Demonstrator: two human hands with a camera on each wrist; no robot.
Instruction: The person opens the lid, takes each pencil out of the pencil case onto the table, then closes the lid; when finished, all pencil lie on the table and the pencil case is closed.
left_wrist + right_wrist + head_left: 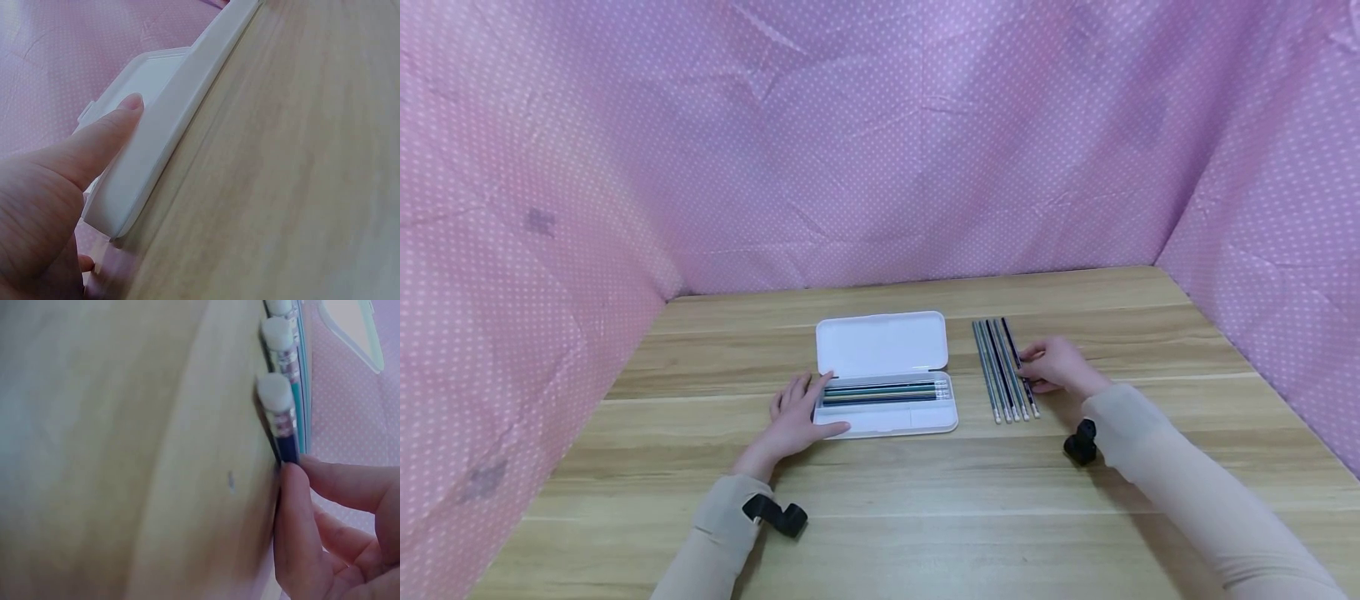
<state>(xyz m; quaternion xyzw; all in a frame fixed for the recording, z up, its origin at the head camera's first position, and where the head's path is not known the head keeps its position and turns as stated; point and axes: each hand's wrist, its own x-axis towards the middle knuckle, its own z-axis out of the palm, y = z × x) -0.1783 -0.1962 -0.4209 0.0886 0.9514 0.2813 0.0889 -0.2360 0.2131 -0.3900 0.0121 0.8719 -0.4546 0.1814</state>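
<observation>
A white pencil case [867,423] lies with its lid [882,343] folded back. Several pencils [886,396] lie side by side in its rear compartment, eraser ends to the right. My left hand [795,423] spans the case's left end, fingers spread; in the left wrist view its thumb [103,137] lies over the front wall. To the right, my right hand [1057,367] pinches a dark pencil [287,447] between thumb and fingertips, below its white eraser. This is the rightmost of a row of pencils [983,358] on the table, erasers toward me.
The wooden table [910,517] reaches back to a pink dotted cloth [850,167], which also hangs along both sides. Black wrist cameras sit on the left sleeve [718,525] and the right sleeve [1195,475].
</observation>
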